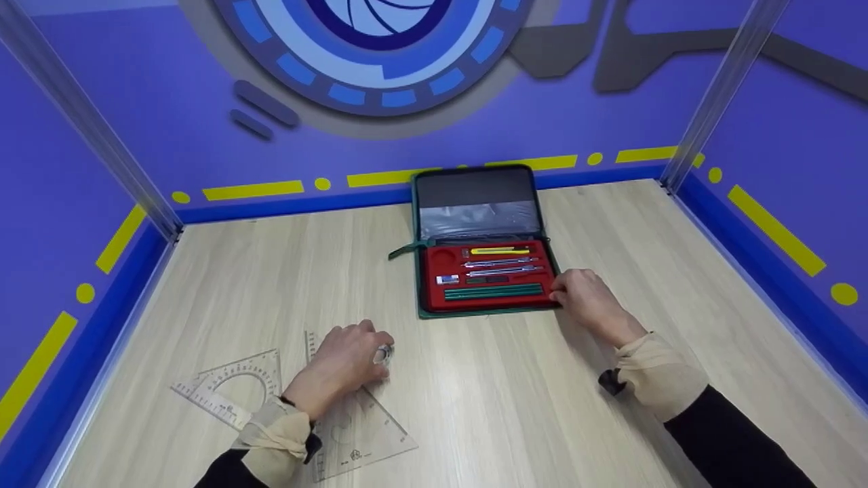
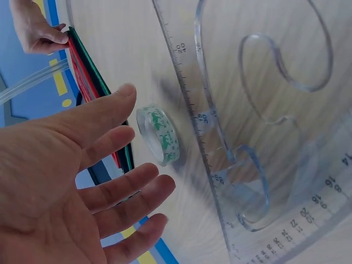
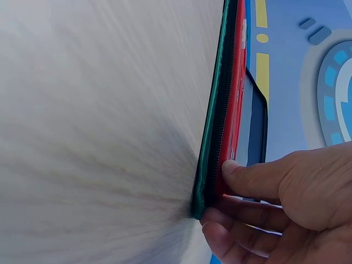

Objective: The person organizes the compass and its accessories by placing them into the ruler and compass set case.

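On the pale wood-grain worktop [image 1: 475, 393] a green zip-up drawing-instrument case [image 1: 483, 240] lies opened flat against the back wall, its lid propped back so that the red moulded tray [image 1: 491, 274] faces up with pencils, compass parts and a small eraser seated in their slots. The person's right hand [image 1: 588, 298] is at the case's near right corner; the right wrist view shows the thumb [image 3: 258, 177] pressed on the red tray's edge and the curled fingers [image 3: 242, 231] under the green cover, a narrow pinching grip on that corner, which would keep the case from sliding.

Well to the left, the left hand [image 1: 342, 362] hangs over a small roll of clear tape with green print [image 2: 159, 135], which stands on its edge just beside the long scale edge of a clear plastic set square [image 2: 264, 137]. In the left wrist view the palm is spread and the fingers [image 2: 118, 190] are straight, close to the roll but not closed on it, so that grip is wide and holding nothing. The set square lies flat, partly under the left wrist, and a second clear triangle with a built-in protractor [image 1: 230, 390] lies flat farther left, just beside the first.
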{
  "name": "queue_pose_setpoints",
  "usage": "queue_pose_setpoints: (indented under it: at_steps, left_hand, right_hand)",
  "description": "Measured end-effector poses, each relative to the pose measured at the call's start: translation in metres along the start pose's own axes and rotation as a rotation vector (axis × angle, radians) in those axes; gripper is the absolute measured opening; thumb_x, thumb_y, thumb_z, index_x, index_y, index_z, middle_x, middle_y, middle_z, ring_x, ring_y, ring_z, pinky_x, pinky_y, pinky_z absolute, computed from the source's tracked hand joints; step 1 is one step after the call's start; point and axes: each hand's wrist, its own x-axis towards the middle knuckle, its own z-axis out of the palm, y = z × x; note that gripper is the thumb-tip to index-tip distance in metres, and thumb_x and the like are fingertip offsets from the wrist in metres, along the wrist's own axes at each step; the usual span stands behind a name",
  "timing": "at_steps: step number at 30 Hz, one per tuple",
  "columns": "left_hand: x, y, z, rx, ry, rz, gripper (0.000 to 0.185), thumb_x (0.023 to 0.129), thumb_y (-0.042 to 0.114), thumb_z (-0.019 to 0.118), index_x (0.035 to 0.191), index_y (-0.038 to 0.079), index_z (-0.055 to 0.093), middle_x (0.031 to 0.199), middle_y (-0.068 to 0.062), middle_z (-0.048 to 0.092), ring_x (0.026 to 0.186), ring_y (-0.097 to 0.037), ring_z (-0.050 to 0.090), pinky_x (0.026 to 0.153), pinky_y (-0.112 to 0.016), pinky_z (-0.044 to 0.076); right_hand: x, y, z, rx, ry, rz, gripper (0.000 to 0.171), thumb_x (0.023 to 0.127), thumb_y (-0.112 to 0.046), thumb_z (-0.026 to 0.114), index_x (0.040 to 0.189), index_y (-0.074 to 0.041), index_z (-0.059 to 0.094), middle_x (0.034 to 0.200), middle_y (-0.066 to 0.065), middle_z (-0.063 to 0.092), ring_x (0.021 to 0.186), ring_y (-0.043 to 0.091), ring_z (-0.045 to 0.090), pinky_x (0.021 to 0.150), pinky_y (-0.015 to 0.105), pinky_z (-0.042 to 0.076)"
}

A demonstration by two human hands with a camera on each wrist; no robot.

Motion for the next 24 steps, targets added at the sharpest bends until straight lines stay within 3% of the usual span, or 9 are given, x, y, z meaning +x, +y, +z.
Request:
queue_pose_setpoints:
  at_steps: [10, 17, 24]
  left_hand:
    - [0.0021, -0.0012, 0.0020, 0.006, -0.001, 0.009, 0.041, 0.081, 0.017, 0.088, 0.118, 0.008, 0.074, 0.103, -0.017, 0.065, 0.087, -0.038, 0.067, 0.082, -0.055, 0.052]
    - [0.0054, -0.0026, 0.0067, 0.010, 0.002, 0.030, 0.032, 0.082, 0.014, 0.087, 0.111, 0.007, 0.075, 0.098, -0.015, 0.064, 0.080, -0.035, 0.065, 0.076, -0.054, 0.053]
    - [0.0085, -0.0013, 0.0093, 0.017, 0.008, 0.037, 0.024, 0.083, 0.005, 0.083, 0.106, 0.005, 0.075, 0.093, -0.014, 0.063, 0.082, -0.034, 0.065, 0.078, -0.051, 0.054]
  right_hand:
    - [0.0005, 0.0003, 0.0012, 0.008, 0.004, -0.001, 0.013, 0.090, 0.003, 0.071, 0.079, -0.003, 0.075, 0.080, 0.007, 0.072, 0.079, 0.027, 0.066, 0.076, 0.048, 0.054]
    - [-0.0010, 0.0022, 0.0001, 0.005, 0.017, -0.025, 0.015, 0.089, 0.004, 0.072, 0.077, -0.005, 0.075, 0.078, 0.005, 0.071, 0.077, 0.026, 0.066, 0.074, 0.048, 0.054]
    - [-0.0009, -0.0008, -0.0007, 0.008, -0.006, -0.006, 0.013, 0.090, 0.005, 0.071, 0.079, -0.002, 0.075, 0.081, 0.007, 0.071, 0.078, 0.024, 0.063, 0.074, 0.047, 0.054]
